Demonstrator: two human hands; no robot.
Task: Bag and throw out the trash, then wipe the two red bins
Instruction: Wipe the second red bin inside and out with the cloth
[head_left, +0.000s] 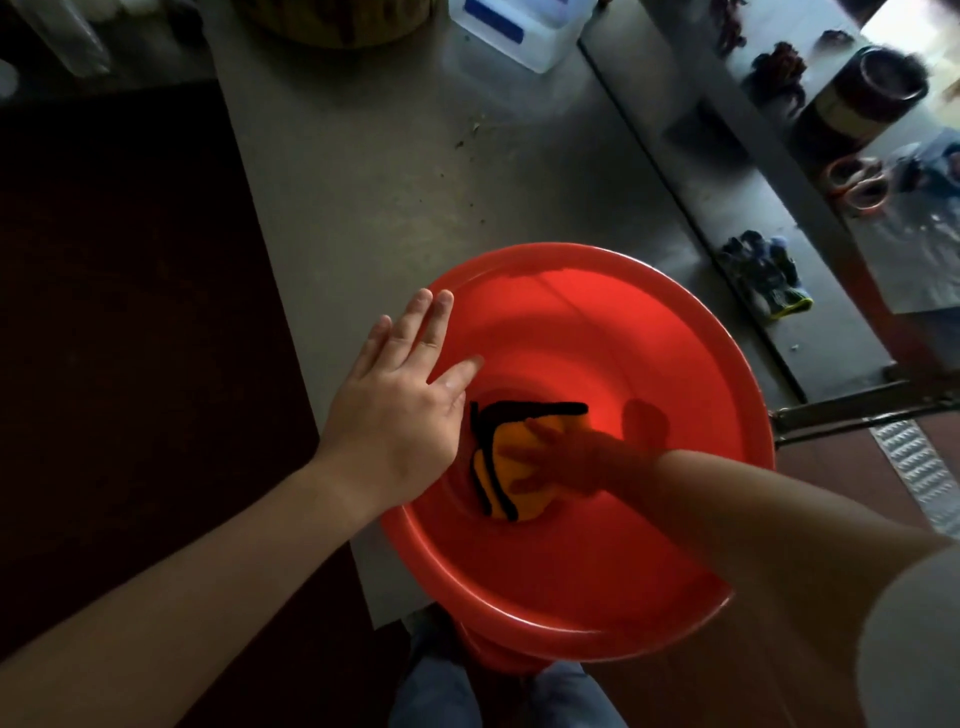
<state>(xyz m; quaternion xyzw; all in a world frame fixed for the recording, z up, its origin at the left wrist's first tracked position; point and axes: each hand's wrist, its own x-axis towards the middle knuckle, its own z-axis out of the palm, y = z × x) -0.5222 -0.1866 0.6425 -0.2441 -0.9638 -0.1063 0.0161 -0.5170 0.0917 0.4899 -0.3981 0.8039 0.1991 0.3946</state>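
Both flat-fingered: left hand (400, 395) on red bin (675, 322); right hand (566, 462) (inside) presses cloth (535, 506).

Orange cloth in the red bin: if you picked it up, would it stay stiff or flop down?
Probably floppy: the orange cloth lies bunched in folds, its black edging crooked, under the right hand. Likely light too, since it looks like thin fabric. It may slide easily over the smooth floor of the red bin.
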